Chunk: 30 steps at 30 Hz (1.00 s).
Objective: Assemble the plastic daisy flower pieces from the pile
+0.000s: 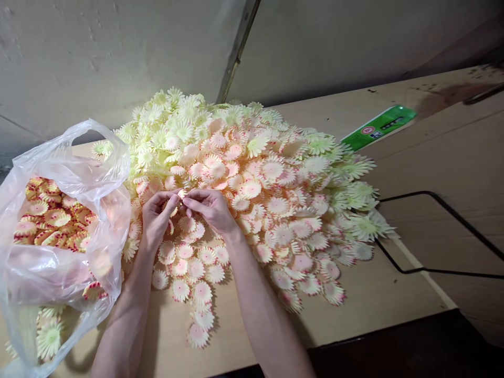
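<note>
Here, a plastic bag [114, 220] of red-tipped blossoms [51, 215] sits left of the grip on the tabletop [232, 333]. The left hand [159, 212] pinches one small flower [182, 193] at the fingertips, the right hand [212, 210] pinching its other side. A heap of pale blossoms [275, 205] spreads beyond and right of the grip; farther right lie a green packet [378, 127] and a black frame [441, 201].

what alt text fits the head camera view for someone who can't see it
Two bare hands pinch a small flower above a table heaped with flowers, pink-edged and pale green. At left, an open plastic bag holds more; at right are a flat green item and a black wire.
</note>
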Motion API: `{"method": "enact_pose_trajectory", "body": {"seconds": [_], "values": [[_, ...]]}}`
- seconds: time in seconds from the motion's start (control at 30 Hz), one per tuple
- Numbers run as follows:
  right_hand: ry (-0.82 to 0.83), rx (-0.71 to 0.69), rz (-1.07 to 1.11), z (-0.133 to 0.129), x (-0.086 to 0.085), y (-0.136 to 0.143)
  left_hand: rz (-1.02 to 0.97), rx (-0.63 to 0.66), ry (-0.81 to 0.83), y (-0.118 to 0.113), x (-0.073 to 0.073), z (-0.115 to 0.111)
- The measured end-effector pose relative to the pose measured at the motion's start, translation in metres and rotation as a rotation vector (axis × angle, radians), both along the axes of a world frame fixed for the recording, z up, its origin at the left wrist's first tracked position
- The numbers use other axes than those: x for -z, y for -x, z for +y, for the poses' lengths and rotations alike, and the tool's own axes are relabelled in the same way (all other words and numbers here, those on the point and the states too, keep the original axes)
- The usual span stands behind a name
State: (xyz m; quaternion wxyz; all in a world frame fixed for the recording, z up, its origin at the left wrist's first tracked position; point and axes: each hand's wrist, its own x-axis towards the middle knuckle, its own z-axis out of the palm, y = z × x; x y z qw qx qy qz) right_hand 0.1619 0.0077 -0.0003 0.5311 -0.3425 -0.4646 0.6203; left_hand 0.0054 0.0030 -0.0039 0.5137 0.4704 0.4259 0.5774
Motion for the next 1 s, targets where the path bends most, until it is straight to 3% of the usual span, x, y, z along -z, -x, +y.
{"method": "enact_pose_trajectory", "body": {"seconds": [1.0], "values": [[-0.026, 0.008, -0.076, -0.0017, -0.0033, -0.0009, 0.065, 0.020, -0.002, 0.0007, -0.0044, -0.0028]]}}
